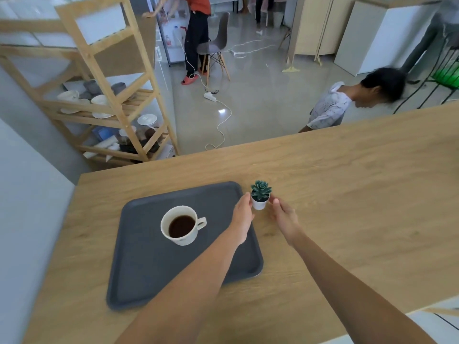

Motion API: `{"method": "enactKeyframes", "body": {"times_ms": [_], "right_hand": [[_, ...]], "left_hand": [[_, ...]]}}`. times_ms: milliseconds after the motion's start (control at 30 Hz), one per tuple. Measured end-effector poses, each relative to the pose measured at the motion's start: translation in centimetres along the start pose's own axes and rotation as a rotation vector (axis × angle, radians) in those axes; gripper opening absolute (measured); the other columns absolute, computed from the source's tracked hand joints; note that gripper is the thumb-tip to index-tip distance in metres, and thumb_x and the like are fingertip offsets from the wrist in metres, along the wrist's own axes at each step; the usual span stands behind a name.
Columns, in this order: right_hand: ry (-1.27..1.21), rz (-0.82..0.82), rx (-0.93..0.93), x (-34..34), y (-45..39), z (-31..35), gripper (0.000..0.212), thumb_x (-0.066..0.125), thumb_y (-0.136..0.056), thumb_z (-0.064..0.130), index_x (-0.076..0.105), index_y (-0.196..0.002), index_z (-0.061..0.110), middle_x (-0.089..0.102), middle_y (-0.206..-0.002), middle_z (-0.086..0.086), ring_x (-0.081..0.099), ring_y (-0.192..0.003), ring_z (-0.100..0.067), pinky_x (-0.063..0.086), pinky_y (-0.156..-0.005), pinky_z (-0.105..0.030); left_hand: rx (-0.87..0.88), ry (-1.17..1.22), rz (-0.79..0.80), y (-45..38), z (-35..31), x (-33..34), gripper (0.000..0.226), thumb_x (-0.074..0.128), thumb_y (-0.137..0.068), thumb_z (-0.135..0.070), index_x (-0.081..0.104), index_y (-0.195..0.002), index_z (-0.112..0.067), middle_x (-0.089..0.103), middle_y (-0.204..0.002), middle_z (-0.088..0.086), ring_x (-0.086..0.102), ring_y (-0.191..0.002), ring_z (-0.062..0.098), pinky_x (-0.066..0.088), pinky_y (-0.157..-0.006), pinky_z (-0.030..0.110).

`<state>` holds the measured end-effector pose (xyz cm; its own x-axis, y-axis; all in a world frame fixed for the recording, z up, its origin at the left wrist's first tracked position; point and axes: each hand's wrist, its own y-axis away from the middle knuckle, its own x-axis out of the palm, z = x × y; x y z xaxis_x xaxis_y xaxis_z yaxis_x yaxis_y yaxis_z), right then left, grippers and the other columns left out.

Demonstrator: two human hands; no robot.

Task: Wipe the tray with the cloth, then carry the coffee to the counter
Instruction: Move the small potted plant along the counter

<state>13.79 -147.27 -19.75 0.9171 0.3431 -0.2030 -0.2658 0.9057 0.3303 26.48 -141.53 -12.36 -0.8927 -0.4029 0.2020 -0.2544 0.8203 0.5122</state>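
Note:
A dark grey tray [149, 274] lies on the wooden counter [347, 194]. On the tray stands a white cup of black coffee [180, 225], its handle pointing right. Just off the tray's far right corner sits a small white pot with a green succulent [260, 194]. My left hand [244, 212] reaches across the tray's right edge and touches the pot's left side. My right hand [283, 216] touches its right side, so the pot sits between both hands. No cloth is in view.
A wooden shelf rack [111, 95] with cups and plates stands beyond the counter's far left. One person [347, 103] bends close to the counter's far edge, another stands by a grey chair [216, 45]. Cables and a power strip [210, 96] lie on the floor.

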Motion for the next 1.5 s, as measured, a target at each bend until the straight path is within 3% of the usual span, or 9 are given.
{"method": "enactKeyframes", "body": {"times_ms": [200, 367, 567, 700, 967, 1133, 1333, 1433, 1500], "right_hand": [[-0.114, 0.103, -0.049, 1.2, 1.1, 6.5, 0.04, 0.037, -0.103, 0.024, 0.045, -0.141, 0.017, 0.056, -0.135, 0.0, 0.051, -0.128, -0.017, 0.039, -0.106, -0.031], [-0.037, 0.241, -0.194, 6.5, -1.0, 14.0, 0.042, 0.037, -0.099, 0.005, 0.049, -0.138, 0.017, 0.058, -0.129, 0.004, 0.053, -0.121, -0.013, 0.04, -0.103, -0.028], [0.026, 0.399, -0.199, 19.6, -3.0, 20.1, 0.043, 0.039, -0.093, -0.003, 0.058, -0.125, 0.02, 0.063, -0.126, -0.008, 0.057, -0.118, -0.035, 0.046, -0.1, -0.04], [0.066, 0.494, -0.177, 30.1, -4.3, 20.6, 0.046, 0.039, -0.09, -0.009, 0.059, -0.127, 0.009, 0.065, -0.099, -0.004, 0.054, -0.079, -0.021, 0.043, -0.073, -0.032], [0.197, 0.598, -0.145, 46.1, -6.8, 18.7, 0.046, 0.039, -0.094, 0.0, 0.05, -0.137, 0.014, 0.062, -0.128, -0.008, 0.058, -0.107, -0.023, 0.047, -0.096, -0.038], [0.219, 0.608, -0.103, 49.1, -7.5, 18.4, 0.051, 0.045, -0.094, 0.007, 0.04, -0.144, 0.018, 0.055, -0.136, -0.003, 0.056, -0.112, -0.02, 0.049, -0.087, -0.031], [0.311, 0.699, -0.112, 49.3, -6.8, 19.5, 0.062, 0.048, -0.089, 0.009, 0.03, -0.148, 0.019, 0.042, -0.146, 0.001, 0.044, -0.125, -0.021, 0.04, -0.105, -0.041], [0.356, 0.685, -0.101, 47.7, -5.9, 20.1, 0.069, 0.049, -0.091, 0.01, 0.017, -0.152, 0.018, 0.022, -0.16, -0.006, 0.029, -0.141, -0.025, 0.033, -0.113, -0.046], [0.372, 0.678, -0.104, 45.7, -5.1, 20.7, 0.068, 0.047, -0.094, 0.008, 0.014, -0.153, 0.018, 0.018, -0.161, -0.007, 0.025, -0.145, -0.026, 0.033, -0.114, -0.047]], "left_hand": [[0.067, 0.023, -0.036, -0.2, -2.7, -1.2, 0.032, 0.032, -0.1, -0.036, 0.056, -0.113, -0.021, 0.058, -0.122, -0.003, 0.052, -0.118, 0.012, 0.04, -0.103, 0.036], [0.2, 0.079, -0.095, 0.1, -9.2, -6.2, 0.03, 0.031, -0.099, -0.031, 0.059, -0.092, -0.027, 0.062, -0.106, -0.004, 0.056, -0.104, 0.012, 0.039, -0.098, 0.035], [0.276, 0.101, -0.275, 0.6, -14.1, -18.7, 0.048, 0.022, -0.101, -0.04, 0.049, -0.133, -0.016, 0.052, -0.138, 0.005, 0.048, -0.127, 0.019, 0.04, -0.09, 0.031], [0.253, 0.147, -0.382, 0.5, -14.5, -28.1, 0.05, 0.021, -0.102, -0.039, 0.047, -0.137, -0.015, 0.053, -0.136, 0.001, 0.046, -0.128, 0.017, 0.038, -0.086, 0.029], [0.245, 0.137, -0.554, -1.8, -13.3, -41.7, 0.038, 0.028, -0.1, -0.033, 0.061, -0.112, -0.016, 0.065, -0.111, 0.0, 0.057, -0.104, 0.014, 0.046, -0.088, 0.029], [0.218, 0.205, -0.534, -3.4, -13.0, -44.6, 0.033, 0.029, -0.1, -0.039, 0.061, -0.098, -0.03, 0.064, -0.097, -0.011, 0.057, -0.097, 0.008, 0.043, -0.092, 0.033], [0.211, 0.165, -0.563, -3.3, -13.0, -44.9, 0.034, 0.025, -0.101, -0.038, 0.058, -0.101, -0.032, 0.059, -0.096, -0.015, 0.053, -0.096, 0.005, 0.035, -0.094, 0.032], [0.245, 0.116, -0.622, -2.1, -12.9, -43.9, 0.046, 0.023, -0.101, -0.039, 0.044, -0.138, -0.021, 0.045, -0.119, -0.012, 0.041, -0.122, 0.008, 0.028, -0.104, 0.028], [0.258, 0.097, -0.666, -1.0, -13.0, -42.9, 0.047, 0.024, -0.102, -0.037, 0.041, -0.141, -0.017, 0.041, -0.119, -0.009, 0.038, -0.116, 0.009, 0.028, -0.095, 0.025]]}}
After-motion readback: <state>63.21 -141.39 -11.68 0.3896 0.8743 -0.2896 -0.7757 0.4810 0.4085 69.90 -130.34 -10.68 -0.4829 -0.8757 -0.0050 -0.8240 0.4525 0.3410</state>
